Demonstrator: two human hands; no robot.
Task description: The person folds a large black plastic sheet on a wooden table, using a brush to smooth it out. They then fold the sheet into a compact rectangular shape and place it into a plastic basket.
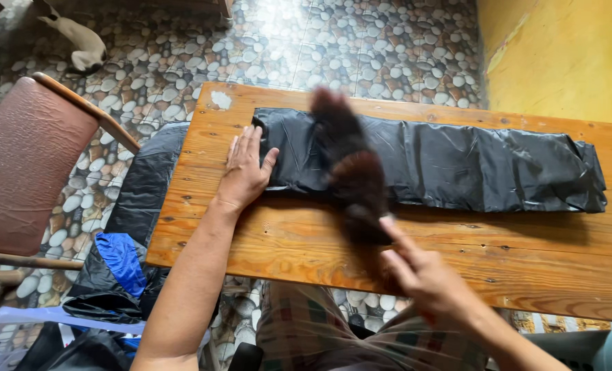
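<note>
A long, folded black plastic sheet (pixel 457 161) lies flat across a wooden table (pixel 306 240). My left hand (pixel 246 168) presses flat on the table at the sheet's left end, fingers apart, thumb touching the plastic. My right hand (pixel 423 271) grips the handle of a dark bristle brush (pixel 347 168), which is blurred with motion over the left part of the sheet.
A brown padded chair (pixel 24 165) stands at the left. More black plastic (pixel 137 199) hangs off the table's left edge, with a blue bag (pixel 121 261) below it. A pale cat (pixel 79 41) lies on the pebble-patterned floor. A yellow wall (pixel 567 55) rises at the right.
</note>
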